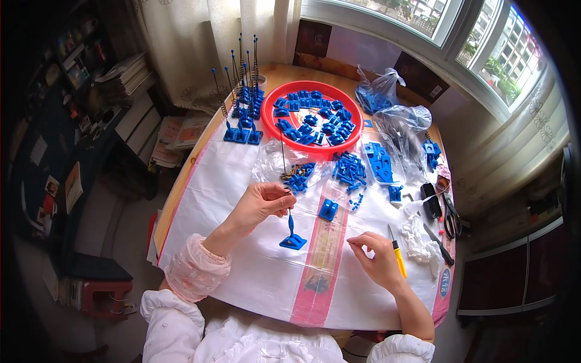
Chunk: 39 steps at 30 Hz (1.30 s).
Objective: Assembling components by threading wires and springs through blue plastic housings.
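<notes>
Our left hand (pixel 261 204) pinched thin rod (pixel 283 158) above blue base (pixel 293 241); rod could slip, topple base. Right hand (pixel 378 254) loosely curled, empty.

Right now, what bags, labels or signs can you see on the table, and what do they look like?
Blue-filled bag: far side, right of the red tray; clear, knotted, crumpled.
Clear bag: just nearer, shiny, rumpled, with dark bits inside.
Flat bag: ahead of the left hand; see-through, under small blue parts.
Round label: near right table edge, blue oval.

Clear plastic bags (pixel 387 115) behind red tray (pixel 270 103)
</notes>
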Available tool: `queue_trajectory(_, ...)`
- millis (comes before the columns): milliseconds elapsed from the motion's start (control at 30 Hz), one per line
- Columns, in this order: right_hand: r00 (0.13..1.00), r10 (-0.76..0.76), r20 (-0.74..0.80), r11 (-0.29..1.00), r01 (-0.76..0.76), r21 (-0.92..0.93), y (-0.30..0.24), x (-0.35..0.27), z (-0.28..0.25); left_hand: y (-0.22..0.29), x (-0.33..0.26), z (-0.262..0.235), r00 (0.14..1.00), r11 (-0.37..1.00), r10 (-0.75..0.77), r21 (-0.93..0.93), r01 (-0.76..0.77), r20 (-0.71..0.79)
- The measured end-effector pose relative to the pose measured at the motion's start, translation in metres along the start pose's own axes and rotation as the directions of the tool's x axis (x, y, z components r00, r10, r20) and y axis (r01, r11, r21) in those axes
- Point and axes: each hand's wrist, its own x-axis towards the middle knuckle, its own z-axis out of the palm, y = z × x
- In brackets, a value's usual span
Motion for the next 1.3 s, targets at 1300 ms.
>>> queue_trajectory(1300,0.998,0.006,0.057,1.000,-0.007,0.024,0.007,-0.003,0.004,0.077,0.044,-0.150,0.739,0.595,0.574,0.800,-0.080,-0.352)
